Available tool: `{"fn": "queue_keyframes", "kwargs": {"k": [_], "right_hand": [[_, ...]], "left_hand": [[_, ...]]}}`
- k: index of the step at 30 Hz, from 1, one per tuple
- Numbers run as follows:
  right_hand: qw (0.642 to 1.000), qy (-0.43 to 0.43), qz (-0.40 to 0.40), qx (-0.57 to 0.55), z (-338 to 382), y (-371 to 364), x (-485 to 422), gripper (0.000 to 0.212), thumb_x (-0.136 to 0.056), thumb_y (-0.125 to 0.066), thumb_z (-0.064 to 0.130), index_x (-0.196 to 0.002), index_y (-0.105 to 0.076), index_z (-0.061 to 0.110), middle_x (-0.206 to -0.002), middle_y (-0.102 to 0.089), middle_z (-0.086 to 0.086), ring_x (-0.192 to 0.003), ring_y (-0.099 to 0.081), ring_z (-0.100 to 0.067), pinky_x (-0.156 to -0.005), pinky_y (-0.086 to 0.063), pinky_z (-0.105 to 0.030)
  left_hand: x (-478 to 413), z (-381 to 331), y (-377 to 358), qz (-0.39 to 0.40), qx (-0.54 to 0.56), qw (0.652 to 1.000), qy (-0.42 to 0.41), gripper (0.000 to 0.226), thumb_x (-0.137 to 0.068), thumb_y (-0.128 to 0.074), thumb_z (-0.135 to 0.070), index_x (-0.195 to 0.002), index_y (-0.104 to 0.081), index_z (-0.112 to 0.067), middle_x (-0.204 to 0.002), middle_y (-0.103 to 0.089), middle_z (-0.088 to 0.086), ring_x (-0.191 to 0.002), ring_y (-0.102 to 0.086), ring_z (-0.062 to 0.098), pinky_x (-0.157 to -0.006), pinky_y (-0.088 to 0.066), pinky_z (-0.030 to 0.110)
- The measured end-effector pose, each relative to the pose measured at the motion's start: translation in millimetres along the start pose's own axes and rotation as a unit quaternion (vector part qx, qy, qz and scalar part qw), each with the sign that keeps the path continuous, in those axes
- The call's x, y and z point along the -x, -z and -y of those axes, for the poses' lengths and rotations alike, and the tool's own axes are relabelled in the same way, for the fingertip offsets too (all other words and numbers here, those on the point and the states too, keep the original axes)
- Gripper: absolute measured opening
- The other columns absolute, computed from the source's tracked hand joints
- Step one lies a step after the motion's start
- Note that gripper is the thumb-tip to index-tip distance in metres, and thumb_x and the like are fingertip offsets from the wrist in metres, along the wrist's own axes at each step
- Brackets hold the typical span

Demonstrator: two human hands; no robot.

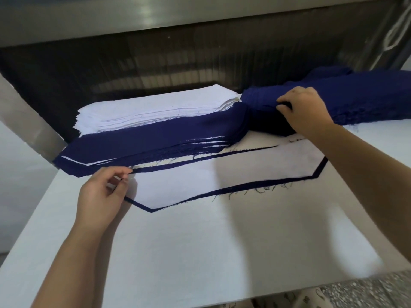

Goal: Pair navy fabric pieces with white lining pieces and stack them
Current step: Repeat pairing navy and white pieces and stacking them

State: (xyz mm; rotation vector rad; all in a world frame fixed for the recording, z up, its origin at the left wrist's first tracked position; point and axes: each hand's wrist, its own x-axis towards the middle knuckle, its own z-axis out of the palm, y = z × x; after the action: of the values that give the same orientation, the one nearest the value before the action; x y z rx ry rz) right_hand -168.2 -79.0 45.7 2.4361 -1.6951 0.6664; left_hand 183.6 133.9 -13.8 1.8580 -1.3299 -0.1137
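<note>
A white lining piece (213, 174) lies flat on a navy piece whose edges show around it as a dark border, in the middle of the table. My left hand (100, 196) pinches the left end of this pair. Behind it lies a stack of paired navy and white pieces (144, 138), fanned at its edges. A pile of white lining pieces (155, 107) sits further back. At the back right a heap of navy fabric pieces (367, 98) rests, and my right hand (304, 107) grips its left edge.
The white table (200, 252) stretches toward me. A dark machine opening with a grey metal hood (111, 16) stands behind the piles, with a slanted metal post (29, 121) at the left. Speckled floor (355, 290) shows below the table's near edge.
</note>
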Motion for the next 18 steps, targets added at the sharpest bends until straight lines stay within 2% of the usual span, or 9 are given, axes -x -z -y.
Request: {"fn": "queue_keyframes", "kwargs": {"k": [4,7,9,13,18], "right_hand": [[1.000,0.003,0.020,0.024,2,5,-2,0.030,-0.098,-0.044,0.020,-0.119,-0.060,0.004,-0.121,-0.054,-0.020,-0.110,-0.044,-0.037,-0.091,-0.039,-0.044],[0.998,0.008,0.030,0.054,5,6,-4,0.034,-0.097,-0.048,0.027,-0.120,-0.058,0.005,-0.120,-0.053,-0.020,-0.109,-0.044,-0.037,-0.088,-0.042,-0.045],[0.997,0.004,0.031,0.069,6,6,-6,0.032,-0.097,-0.046,0.020,-0.124,-0.056,0.004,-0.120,-0.051,-0.022,-0.109,-0.044,-0.038,-0.089,-0.041,-0.045],[0.996,-0.006,0.040,0.077,7,4,-8,0.031,-0.094,-0.048,0.007,-0.124,-0.053,0.003,-0.118,-0.050,-0.022,-0.107,-0.044,-0.039,-0.088,-0.041,-0.044],[0.995,-0.041,0.075,0.043,2,6,-11,0.051,-0.085,-0.055,-0.003,-0.134,-0.045,0.008,-0.129,-0.045,-0.021,-0.118,-0.040,-0.039,-0.096,-0.038,-0.044]], "left_hand": [[1,-2,-1,0.007,0.012,1.000,-0.003,0.025,-0.089,-0.060,0.001,-0.095,-0.066,-0.023,-0.091,-0.062,-0.007,-0.075,-0.052,-0.005,-0.066,-0.038,0.002],[1,-3,-1,0.009,0.012,1.000,0.001,0.025,-0.089,-0.060,0.000,-0.094,-0.066,-0.024,-0.091,-0.062,-0.014,-0.075,-0.052,-0.006,-0.066,-0.037,0.001],[1,-2,-1,0.011,0.012,1.000,0.005,0.026,-0.089,-0.060,0.000,-0.094,-0.065,-0.025,-0.092,-0.061,-0.018,-0.076,-0.052,-0.006,-0.066,-0.037,0.001],[1,-2,-1,0.013,0.011,1.000,0.010,0.027,-0.089,-0.060,0.000,-0.093,-0.065,-0.026,-0.091,-0.061,-0.017,-0.077,-0.053,-0.009,-0.067,-0.037,0.000],[2,-2,-1,0.015,0.014,1.000,0.005,0.026,-0.089,-0.060,0.000,-0.093,-0.066,-0.025,-0.092,-0.062,-0.016,-0.078,-0.054,-0.008,-0.068,-0.037,0.000]]}}
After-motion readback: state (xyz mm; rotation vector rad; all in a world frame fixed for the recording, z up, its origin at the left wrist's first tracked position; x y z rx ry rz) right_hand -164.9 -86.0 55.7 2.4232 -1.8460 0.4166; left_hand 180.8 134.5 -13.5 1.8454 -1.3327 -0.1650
